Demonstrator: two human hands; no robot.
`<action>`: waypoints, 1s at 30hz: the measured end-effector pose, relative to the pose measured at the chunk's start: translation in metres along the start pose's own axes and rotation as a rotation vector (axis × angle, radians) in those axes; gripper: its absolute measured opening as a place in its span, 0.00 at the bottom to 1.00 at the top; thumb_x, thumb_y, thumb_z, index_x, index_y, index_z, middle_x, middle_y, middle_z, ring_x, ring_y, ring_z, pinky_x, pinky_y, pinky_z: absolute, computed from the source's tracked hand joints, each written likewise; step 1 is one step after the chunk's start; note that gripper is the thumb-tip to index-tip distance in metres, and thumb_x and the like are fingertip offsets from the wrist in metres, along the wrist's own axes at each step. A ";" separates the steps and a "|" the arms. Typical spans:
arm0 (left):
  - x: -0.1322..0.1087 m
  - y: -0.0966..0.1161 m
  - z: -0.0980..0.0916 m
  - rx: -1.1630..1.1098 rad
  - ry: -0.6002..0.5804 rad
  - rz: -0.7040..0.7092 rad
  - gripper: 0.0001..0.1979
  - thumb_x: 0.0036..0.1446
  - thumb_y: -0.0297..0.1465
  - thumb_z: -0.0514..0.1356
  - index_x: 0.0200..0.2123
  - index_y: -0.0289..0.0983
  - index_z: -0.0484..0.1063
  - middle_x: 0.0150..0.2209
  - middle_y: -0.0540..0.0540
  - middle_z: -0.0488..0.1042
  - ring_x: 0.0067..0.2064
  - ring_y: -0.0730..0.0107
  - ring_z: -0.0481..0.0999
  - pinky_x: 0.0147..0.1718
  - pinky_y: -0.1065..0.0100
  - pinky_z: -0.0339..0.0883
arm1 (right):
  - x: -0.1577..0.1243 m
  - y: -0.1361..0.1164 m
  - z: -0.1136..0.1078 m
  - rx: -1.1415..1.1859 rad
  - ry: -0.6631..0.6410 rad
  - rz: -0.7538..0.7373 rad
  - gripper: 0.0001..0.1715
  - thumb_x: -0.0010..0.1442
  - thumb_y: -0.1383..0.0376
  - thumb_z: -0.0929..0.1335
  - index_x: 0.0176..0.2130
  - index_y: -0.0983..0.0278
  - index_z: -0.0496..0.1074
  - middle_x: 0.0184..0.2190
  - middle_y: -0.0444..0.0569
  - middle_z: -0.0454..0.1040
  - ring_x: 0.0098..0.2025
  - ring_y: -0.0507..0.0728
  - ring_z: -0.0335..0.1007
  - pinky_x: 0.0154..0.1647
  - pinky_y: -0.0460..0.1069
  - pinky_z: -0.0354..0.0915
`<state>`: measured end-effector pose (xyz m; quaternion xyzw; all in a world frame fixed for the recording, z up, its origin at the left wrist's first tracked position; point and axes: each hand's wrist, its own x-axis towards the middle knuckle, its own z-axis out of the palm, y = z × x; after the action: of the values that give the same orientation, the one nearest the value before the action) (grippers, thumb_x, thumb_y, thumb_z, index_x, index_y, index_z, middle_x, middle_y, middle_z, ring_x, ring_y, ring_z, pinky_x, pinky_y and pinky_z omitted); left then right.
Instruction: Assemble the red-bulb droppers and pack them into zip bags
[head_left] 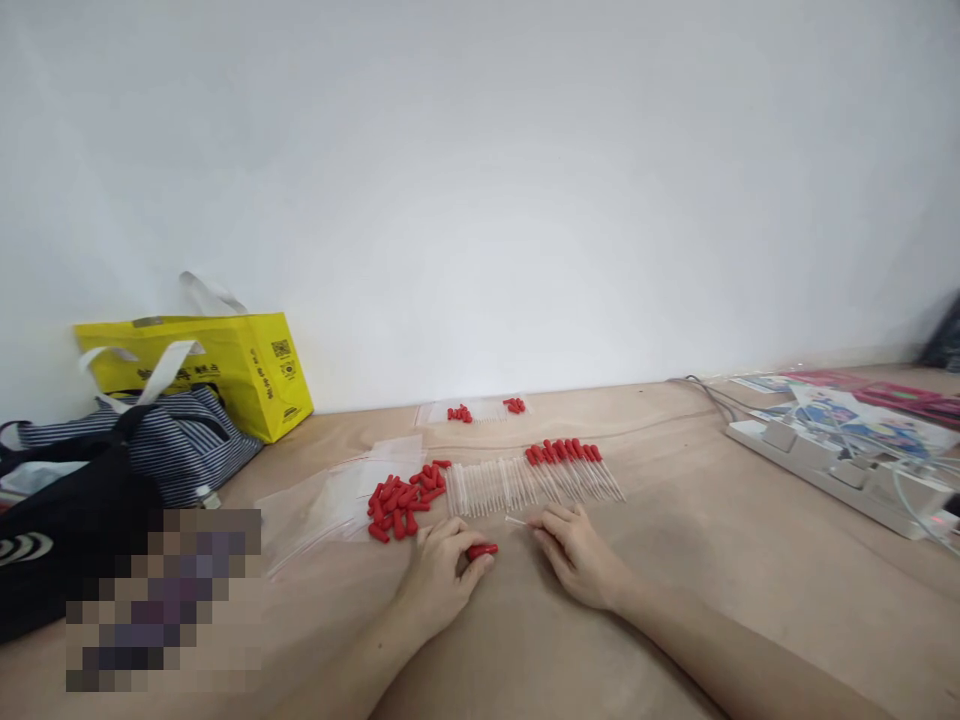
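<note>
My left hand rests on the tan table and pinches a red rubber cap between thumb and fingers. My right hand lies beside it, fingers closed on a thin clear tube that points left toward the cap. Just beyond my hands lies a pile of loose red caps, a row of bare clear tubes, and a row of tubes with red caps fitted.
Clear plastic bags lie left of the pile; another bag with a few red caps sits near the wall. A yellow bag, striped fabric and a black bag crowd the left. A white power strip with cables lies right.
</note>
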<state>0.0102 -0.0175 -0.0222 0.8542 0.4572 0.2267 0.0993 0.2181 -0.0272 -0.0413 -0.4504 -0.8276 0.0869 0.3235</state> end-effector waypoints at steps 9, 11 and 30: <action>0.000 0.001 0.006 -0.042 0.074 -0.027 0.06 0.56 0.32 0.49 0.32 0.40 0.65 0.30 0.52 0.72 0.34 0.66 0.70 0.40 0.59 0.53 | -0.001 -0.009 0.004 -0.010 0.000 0.017 0.11 0.59 0.68 0.57 0.32 0.63 0.67 0.27 0.44 0.68 0.31 0.51 0.63 0.36 0.49 0.50; 0.000 0.000 0.006 -0.062 0.082 -0.039 0.07 0.56 0.32 0.49 0.32 0.41 0.65 0.31 0.52 0.73 0.35 0.65 0.70 0.40 0.59 0.53 | -0.001 -0.013 0.004 0.000 -0.005 0.014 0.11 0.59 0.68 0.57 0.33 0.63 0.67 0.27 0.44 0.68 0.31 0.51 0.62 0.36 0.49 0.50; -0.001 0.002 0.003 -0.212 0.126 -0.080 0.10 0.54 0.34 0.50 0.29 0.39 0.69 0.30 0.49 0.75 0.35 0.63 0.72 0.39 0.61 0.59 | 0.002 -0.023 0.002 -0.164 -0.039 -0.080 0.11 0.57 0.70 0.58 0.33 0.61 0.68 0.27 0.43 0.69 0.27 0.50 0.60 0.33 0.49 0.44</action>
<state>0.0129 -0.0196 -0.0246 0.8041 0.4696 0.3229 0.1690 0.2001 -0.0384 -0.0317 -0.4400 -0.8556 0.0146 0.2724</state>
